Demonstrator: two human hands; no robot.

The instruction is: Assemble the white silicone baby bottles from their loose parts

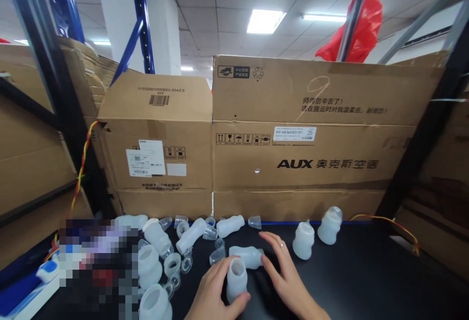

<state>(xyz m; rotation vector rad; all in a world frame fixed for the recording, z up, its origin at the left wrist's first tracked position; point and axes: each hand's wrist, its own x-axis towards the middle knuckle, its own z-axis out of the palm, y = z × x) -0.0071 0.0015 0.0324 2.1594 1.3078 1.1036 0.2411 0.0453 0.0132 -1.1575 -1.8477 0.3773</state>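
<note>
My left hand point(216, 288) is wrapped round a small frosted white bottle point(236, 283), which stands upright with its open mouth facing up. To the right, my right hand point(284, 276) has its fingers apart and holds nothing. Its thumb tip is at the end of another frosted bottle point(245, 256) lying on its side; whether they touch I cannot tell. Just behind my left hand are a clear cap point(217, 255) and a small clear ring. Two waisted bottles, one open point(303, 242) and one with a clear cap point(330, 224), stand further right.
Several bottles, rings point(172, 264) and clear caps point(254, 222) lie scattered at left and back on the black table point(366, 271). Cardboard panels point(256, 198) wall off the back. Dark metal posts point(410, 154) stand at both sides. A blurred-out patch hides the left corner.
</note>
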